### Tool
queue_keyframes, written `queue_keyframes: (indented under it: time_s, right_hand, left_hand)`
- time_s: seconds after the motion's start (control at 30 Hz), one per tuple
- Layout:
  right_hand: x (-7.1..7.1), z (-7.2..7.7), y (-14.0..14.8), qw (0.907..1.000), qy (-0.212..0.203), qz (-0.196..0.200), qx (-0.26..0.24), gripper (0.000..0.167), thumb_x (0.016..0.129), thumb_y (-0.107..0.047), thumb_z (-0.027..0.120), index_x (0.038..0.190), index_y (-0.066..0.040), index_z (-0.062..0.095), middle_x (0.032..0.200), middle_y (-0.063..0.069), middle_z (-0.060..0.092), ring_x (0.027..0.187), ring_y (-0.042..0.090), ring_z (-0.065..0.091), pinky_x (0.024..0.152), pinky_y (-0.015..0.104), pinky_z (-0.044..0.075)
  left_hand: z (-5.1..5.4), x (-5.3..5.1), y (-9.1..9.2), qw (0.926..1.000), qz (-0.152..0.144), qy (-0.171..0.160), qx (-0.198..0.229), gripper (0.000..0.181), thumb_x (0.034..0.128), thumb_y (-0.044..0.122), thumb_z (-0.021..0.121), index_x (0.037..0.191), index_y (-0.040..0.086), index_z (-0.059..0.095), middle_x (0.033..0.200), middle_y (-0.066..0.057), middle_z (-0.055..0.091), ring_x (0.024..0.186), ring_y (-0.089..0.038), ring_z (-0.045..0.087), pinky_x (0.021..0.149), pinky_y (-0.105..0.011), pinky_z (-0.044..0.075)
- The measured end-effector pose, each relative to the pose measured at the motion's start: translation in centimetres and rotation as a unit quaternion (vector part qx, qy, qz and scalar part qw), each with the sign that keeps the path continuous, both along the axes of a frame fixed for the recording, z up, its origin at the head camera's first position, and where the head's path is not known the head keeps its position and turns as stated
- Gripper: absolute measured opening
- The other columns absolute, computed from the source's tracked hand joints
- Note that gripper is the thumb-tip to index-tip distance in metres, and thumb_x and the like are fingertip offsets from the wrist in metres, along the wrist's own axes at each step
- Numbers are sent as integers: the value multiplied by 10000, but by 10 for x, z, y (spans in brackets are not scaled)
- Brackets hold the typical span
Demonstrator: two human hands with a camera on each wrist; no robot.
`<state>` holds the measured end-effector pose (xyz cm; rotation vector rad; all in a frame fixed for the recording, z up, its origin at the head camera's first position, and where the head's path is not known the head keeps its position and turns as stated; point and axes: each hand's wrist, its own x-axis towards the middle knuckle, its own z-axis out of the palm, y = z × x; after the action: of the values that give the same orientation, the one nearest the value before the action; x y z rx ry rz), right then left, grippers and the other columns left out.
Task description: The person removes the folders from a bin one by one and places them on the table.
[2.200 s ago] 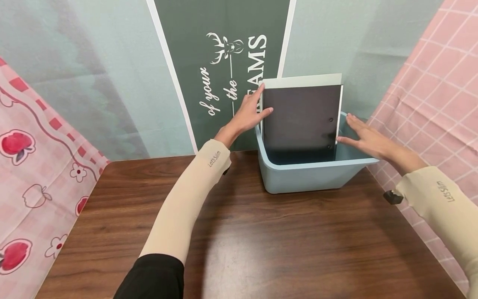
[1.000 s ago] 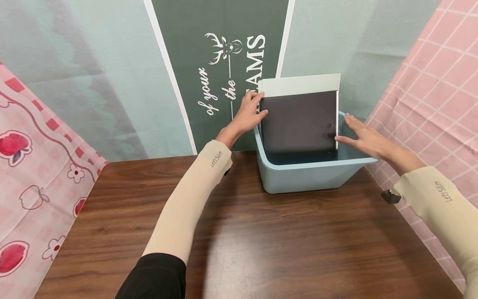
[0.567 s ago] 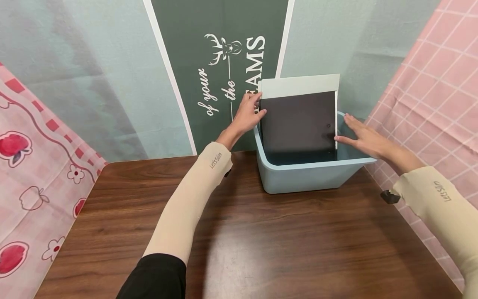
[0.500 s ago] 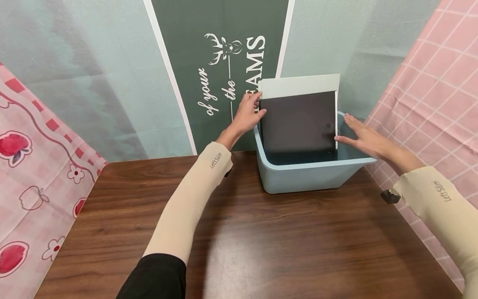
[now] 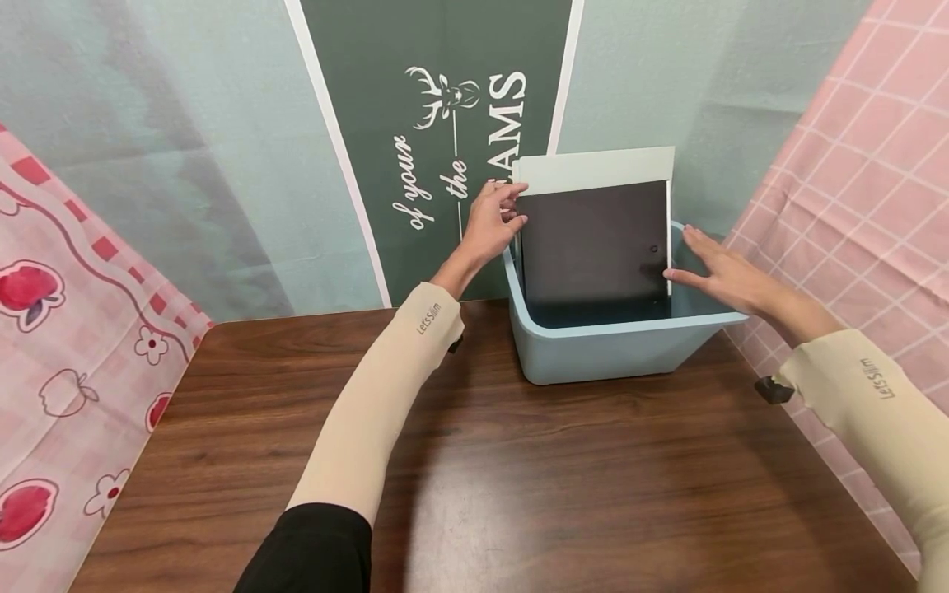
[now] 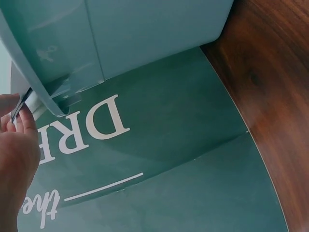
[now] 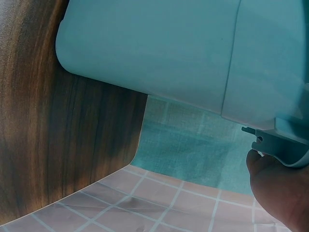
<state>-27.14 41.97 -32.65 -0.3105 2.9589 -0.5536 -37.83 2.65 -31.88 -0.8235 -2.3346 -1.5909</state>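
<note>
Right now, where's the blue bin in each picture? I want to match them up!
Head: right of the middle, the blue bin stands on the brown wooden table.
Left wrist: across the top, from the left edge to past the middle.
Right wrist: across the top, reaching the right edge.
Shared landmark: the table, at the bottom, right and left, in that order.

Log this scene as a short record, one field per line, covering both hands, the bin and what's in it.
Left hand: pinches the black board's left edge
Right hand: fingers straight over the bin's right end, thumb at the black board's right edge
Black board: stands in the bin, its top above the rim
Pale board: behind the black board, rising higher; lower part hidden
Bin: light blue, on the table
Table: brown, wood-grained
Backdrop: dark green, deer head and white lettering
</note>
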Motion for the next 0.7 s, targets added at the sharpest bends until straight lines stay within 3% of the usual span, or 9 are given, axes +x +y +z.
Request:
queue_keyframes:
  time_s: [0.2, 0.4, 0.7]
  right_hand:
    - [0, 0, 1, 10000, -14, -32, -11, 955, 1079, -555, 500, 1695, -93, -64, 1761, 175, -105, 1601, 490, -21, 1230, 733, 49]
    - [0, 3, -1, 10000, 5, -6, -27, 946, 1083, -545, 497, 1695, -91, -64, 1759, 176, -110, 1599, 493, -27, 1231, 733, 42]
    - [3, 5, -4, 10000, -67, -47, 8, 947, 1080, -553, 492, 1696, -95, -63, 1758, 179, -112, 1591, 515, -15, 1218, 750, 54]
  left_hand:
    - [-4, 0, 1, 9997, 27, 117, -199, 532, 965, -96, 692, 1481, -14, 594, 1361, -202, 463, 1069, -216, 599, 958, -206, 538]
    - [-5, 0, 0, 9998, 59, 161, -97, 524, 952, -99, 712, 1459, -2, 624, 1372, -175, 454, 1100, -237, 615, 979, -206, 539]
    - [-11, 2, 0, 9995, -36, 205, -247, 497, 955, -75, 725, 1427, 75, 681, 1411, -167, 539, 1176, -289, 681, 989, -225, 547]
